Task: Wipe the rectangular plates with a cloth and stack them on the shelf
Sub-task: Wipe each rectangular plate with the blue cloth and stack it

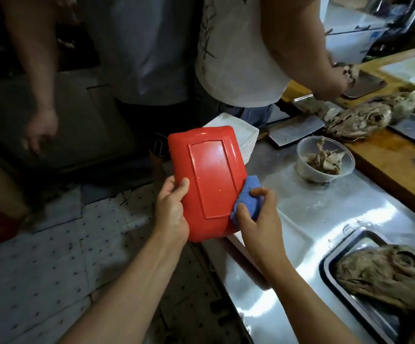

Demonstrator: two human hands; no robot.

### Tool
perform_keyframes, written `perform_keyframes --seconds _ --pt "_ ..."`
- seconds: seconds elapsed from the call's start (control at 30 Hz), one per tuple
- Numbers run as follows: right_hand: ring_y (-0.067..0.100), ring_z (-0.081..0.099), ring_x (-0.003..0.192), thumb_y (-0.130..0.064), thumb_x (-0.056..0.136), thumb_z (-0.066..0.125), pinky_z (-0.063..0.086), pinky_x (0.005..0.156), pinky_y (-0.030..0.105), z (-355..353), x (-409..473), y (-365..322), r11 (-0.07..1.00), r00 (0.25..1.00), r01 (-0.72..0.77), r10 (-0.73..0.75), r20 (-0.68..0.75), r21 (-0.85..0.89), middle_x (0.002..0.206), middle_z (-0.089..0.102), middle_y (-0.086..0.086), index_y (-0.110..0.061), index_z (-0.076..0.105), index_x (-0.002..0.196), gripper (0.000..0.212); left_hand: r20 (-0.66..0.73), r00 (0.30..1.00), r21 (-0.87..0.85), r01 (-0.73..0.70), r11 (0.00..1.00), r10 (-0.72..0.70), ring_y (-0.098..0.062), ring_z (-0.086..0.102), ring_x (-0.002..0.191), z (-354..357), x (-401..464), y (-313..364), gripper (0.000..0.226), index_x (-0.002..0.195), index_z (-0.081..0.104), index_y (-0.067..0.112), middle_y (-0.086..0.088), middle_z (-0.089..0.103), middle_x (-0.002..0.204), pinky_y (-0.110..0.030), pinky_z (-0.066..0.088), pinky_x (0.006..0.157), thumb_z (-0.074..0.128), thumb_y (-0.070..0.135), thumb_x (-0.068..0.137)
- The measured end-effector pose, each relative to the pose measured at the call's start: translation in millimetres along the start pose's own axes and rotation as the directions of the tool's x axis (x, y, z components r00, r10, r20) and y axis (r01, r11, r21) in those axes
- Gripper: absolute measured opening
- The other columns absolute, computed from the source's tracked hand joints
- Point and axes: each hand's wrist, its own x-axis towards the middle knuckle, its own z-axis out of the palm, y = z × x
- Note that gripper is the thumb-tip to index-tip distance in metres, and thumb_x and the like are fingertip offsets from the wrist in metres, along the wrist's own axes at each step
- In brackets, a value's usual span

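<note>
While the left hand (170, 209) grips the red plate (207, 180) upturned at centre | right hand (258, 219) pinches blue cloth (321, 201) at its 4 o'clock edge | best sweep firmly along the rim.

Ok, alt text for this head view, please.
A left hand holds a red rectangular plate underside up while the right hand wipes its edge with a blue cloth. White plates are stacked behind on a steel counter.
</note>
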Motion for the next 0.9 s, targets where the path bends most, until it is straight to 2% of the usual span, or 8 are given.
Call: perform_keyframes --seconds 0.07,0.23,0.4,0.5,0.57,0.67,0.8,0.9 --pt "-0.006 0.055 0.069 -0.017 0.082 0.061 0.043 0.056 0.011 -4 5 -1 0.992 0.997 -0.066 0.071 -0.037 0.109 0.088 0.056 -0.011 -0.033 0.041 0.091 0.027 -0.012 1.0 -0.039 0.011 0.999 -0.011 -0.013 0.069 0.07 2 -5 -3 0.014 0.081 0.062 0.02 0.002 0.073 0.077 -0.032 0.056 0.061 0.054 0.015 0.091" --pt "0.018 0.056 0.062 -0.009 0.064 0.072 0.05 0.056 0.035 -21 22 -6 0.965 0.982 -0.18 0.186 -0.015 0.188 0.079 0.058 0.004 -0.027 0.043 0.083 0.039 0.028 0.998 -0.005 0.057 0.998 -0.057 -0.011 0.07 0.071 11 -17 -10 0.012 0.092 0.056 0.02 0.0 0.072 0.081 -0.029 0.056 0.057 0.046 0.017 0.098" --pt "0.015 0.046 0.049 -0.017 0.045 0.065 0.047 0.045 0.034 -41 28 -8 0.989 0.995 -0.104 0.105 -0.002 0.104 0.068 0.05 0.0 -0.023 0.043 0.079 0.042 0.071 0.984 0.4 0.12 0.909 -0.161 -0.012 0.063 0.095 2 -26 5 0.029 0.125 0.047 0.016 -0.007 0.061 0.121 -0.032 0.05 0.084 0.05 0.018 0.097" --pt "0.017 0.039 0.047 -0.013 0.044 0.064 0.041 0.044 0.029 -51 35 -8 0.993 0.995 -0.086 0.081 0.055 0.078 0.067 0.048 0.005 -0.026 0.041 0.075 0.041 0.073 0.965 0.725 -0.226 0.651 0.253 -0.008 0.044 0.114 3 -27 24 0.066 0.142 0.029 0.019 -0.001 0.039 0.14 -0.028 0.037 0.094 0.065 0.019 0.087" --pt "0.016 0.042 0.047 -0.009 0.047 0.066 0.042 0.043 0.027 -57 38 -10 0.996 0.99 -0.072 0.067 0.121 0.043 0.07 0.05 0.007 -0.029 0.042 0.073 0.041 0.406 0.81 0.77 -0.553 0.319 0.422 -0.006 0.034 0.124 11 -21 38 0.073 0.141 0.033 0.019 0.003 0.032 0.141 -0.032 0.033 0.103 0.072 0.016 0.079" --pt "0.004 0.049 0.042 0.009 0.061 0.065 0.043 0.04 0.019 -60 41 -12 0.999 0.968 -0.048 0.041 0.247 0.023 0.077 0.053 0.01 -0.026 0.045 0.077 0.044 0.745 0.653 0.664 -0.746 -0.06 0.137 -0.015 0.021 0.14 33 -6 45 0.086 0.144 0.032 0.021 0.0 0.024 0.152 -0.039 0.019 0.115 0.078 0.02 0.071" --pt "0.003 0.048 0.039 0.018 0.065 0.059 0.04 0.037 0.017 -63 44 -14 0.99 0.936 -0.087 0.044 0.35 0.11 0.078 0.051 0.013 -0.021 0.047 0.079 0.044 0.799 0.599 0.582 -0.792 -0.186 -0.052 -0.009 0.01 0.143 53 12 36 0.094 0.147 0.023 0.028 0.006 0.02 0.155 -0.036 0.006 0.116 0.078 0.033 0.071" --pt "0.005 0.043 0.036 0.023 0.067 0.055 0.037 0.036 0.016 -73 49 -18 0.981 0.915 -0.105 0.031 0.403 0.163 0.068 0.048 0.008 -0.02 0.047 0.079 0.045 0.791 0.591 0.548 -0.799 -0.249 -0.156 -0.01 0.013 0.141 59 20 38 0.079 0.134 0.041 0.028 0.002 0.039 0.143 -0.037 0.0 0.113 0.077 0.046 0.066"
